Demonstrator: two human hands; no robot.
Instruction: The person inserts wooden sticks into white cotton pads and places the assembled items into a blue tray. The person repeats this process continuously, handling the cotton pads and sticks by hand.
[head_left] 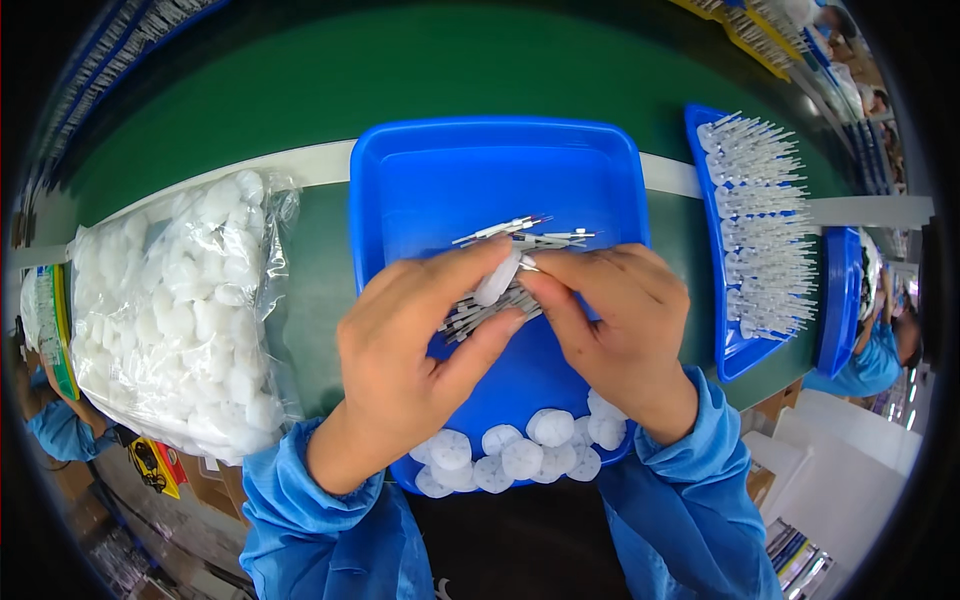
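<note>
My left hand (395, 355) pinches a translucent white round cap (498, 278) between thumb and forefinger, its edge turned up. Close against it, my right hand (625, 320) grips a thin white rod (529, 264), whose end meets the cap; my fingers hide most of the rod. Both hands are above a blue tray (500, 165). Beneath them lies a loose pile of thin grey-white rods (488, 315) with metallic tips, partly covered by my fingers. Along the tray's near edge sit several white round caps (522, 460), some overlapping.
A clear plastic bag (170, 320) full of white caps lies left on the green table (420, 70). To the right, a blue tray (735, 358) holds rows of rods with white caps (760, 225). Another blue bin (840, 290) stands beyond it. People in blue sleeves (870, 360) are at both sides.
</note>
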